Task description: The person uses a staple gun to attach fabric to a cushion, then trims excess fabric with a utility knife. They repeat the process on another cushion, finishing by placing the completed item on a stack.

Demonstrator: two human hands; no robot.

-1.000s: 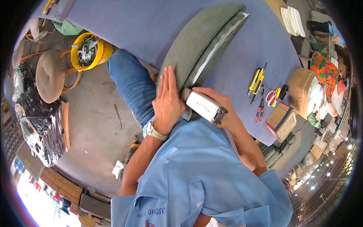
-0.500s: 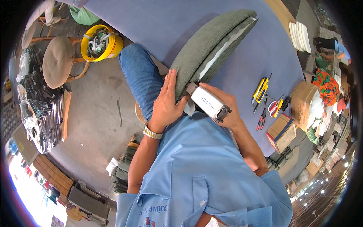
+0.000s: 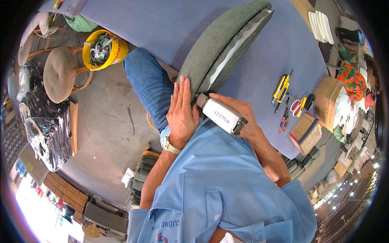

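Note:
A long, curved grey-green upholstered cushion (image 3: 214,42) stands on edge on the blue-grey tabletop (image 3: 259,81), a white strip showing along its open side. Against its near end my left hand (image 3: 182,119) lies flat, fingers stretched out and side by side. My right hand (image 3: 245,111) grips a silver-white staple gun (image 3: 220,115), its handle hidden under the body and my fingers. The gun's nose meets the cushion's near end, close to my left thumb; whether it presses on the fabric cannot be made out.
Right of the cushion lie yellow cutters (image 3: 281,88), red-handled pliers (image 3: 283,120) and scissors (image 3: 295,107). A small open box (image 3: 304,133) and a larger carton (image 3: 326,101) stand beyond. At left are a yellow bucket (image 3: 118,52) of scraps and a round padded stool (image 3: 59,75).
The cushion's near end, my left hand and the staple gun have shifted slightly downward in view. My left hand stays flat on the fabric, and my right hand keeps its hold on the gun.

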